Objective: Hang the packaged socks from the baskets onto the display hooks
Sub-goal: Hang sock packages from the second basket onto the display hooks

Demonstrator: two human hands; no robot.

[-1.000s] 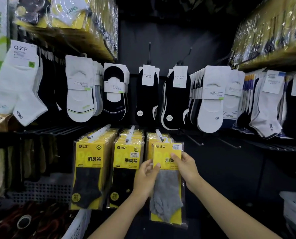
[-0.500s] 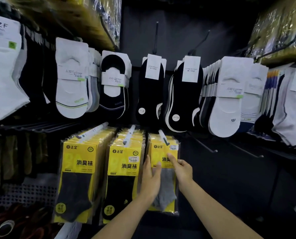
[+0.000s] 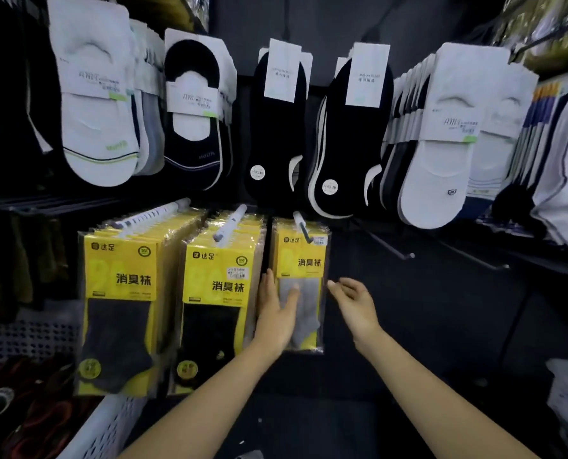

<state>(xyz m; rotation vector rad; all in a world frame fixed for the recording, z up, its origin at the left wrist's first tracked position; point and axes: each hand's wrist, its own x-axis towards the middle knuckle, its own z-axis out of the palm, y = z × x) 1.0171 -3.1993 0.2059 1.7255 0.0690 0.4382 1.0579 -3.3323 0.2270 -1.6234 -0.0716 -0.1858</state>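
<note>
Head view here: the yellow-card pack of grey socks in clear plastic (image 3: 304, 256) was hanging on the rightmost white-tipped display hook (image 3: 300, 225) of the lower row, so that one was up where it belonged. Your left hand (image 3: 274, 314) was against the pack with its fingers (image 3: 268, 279) straight and held together along the left edge, and the thumb lay across the front, right over the grey sock. It looked like a flat touch, not a curled grip.

Your right hand (image 3: 355, 301) was just beside the pack's right edge, spread loose with the fingers relaxed and nothing in it. I couldn't tell if the fingertips were actually touching the plastic or just short of it.

There were 2 more rows of the same kind of pack to the left. The middle one with black socks (image 3: 218, 283) hung just beside your left hand, and the far-left one with dark grey socks (image 3: 120, 279) was next to that, each stacked deep on its own hook.

Above them hung loose no-show socks on paper tags: white ones (image 3: 94, 127) on the left, black ones (image 3: 276, 134) in the middle, and more white ones (image 3: 438, 160) on the right. A white perforated plastic basket (image 3: 110, 422) sat at the bottom left, under the far-left packs. The whole frame was a bit blurry, so the small print on the labels was unreadable.
</note>
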